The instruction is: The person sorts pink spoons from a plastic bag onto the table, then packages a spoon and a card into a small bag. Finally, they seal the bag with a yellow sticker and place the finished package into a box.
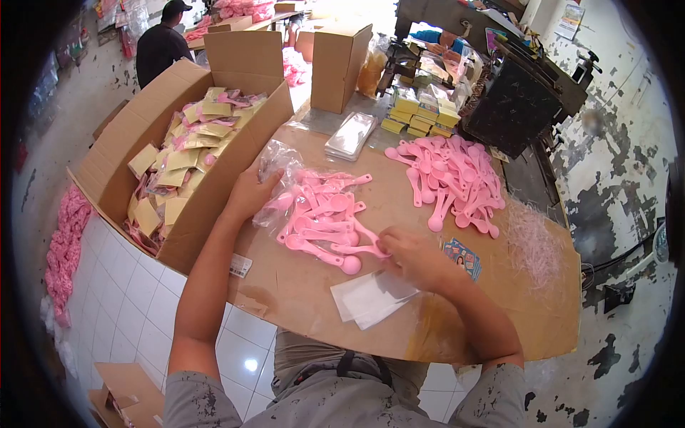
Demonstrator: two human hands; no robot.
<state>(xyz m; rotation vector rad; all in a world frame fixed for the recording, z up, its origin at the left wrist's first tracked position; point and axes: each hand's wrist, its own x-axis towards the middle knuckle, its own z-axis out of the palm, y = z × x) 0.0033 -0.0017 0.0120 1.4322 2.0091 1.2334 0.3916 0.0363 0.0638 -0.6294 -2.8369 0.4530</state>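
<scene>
My left hand (pixel 252 191) rests on a crumpled clear plastic bag (pixel 282 158) at the left of the cardboard-covered table; its fingers are partly hidden by the plastic. Beside it lies a loose pile of pink spoons (pixel 325 214). At the pile's right edge, my right hand (pixel 405 255) has its fingers closed on the end of a pink spoon (pixel 360 249). Just below are flat white translucent packets (pixel 371 298). A larger heap of pink spoons (pixel 457 175) lies to the upper right, with small printed cards (pixel 462 258) below it.
An open carton (pixel 182 235) full of pink items with tan cards stands left. Behind are clear sleeves (pixel 351 135), yellow boxes (pixel 421 110), an upright box (pixel 341 68) and a black machine (pixel 517 96). Pink shreds (pixel 531 242) lie right. Two other people are in the background.
</scene>
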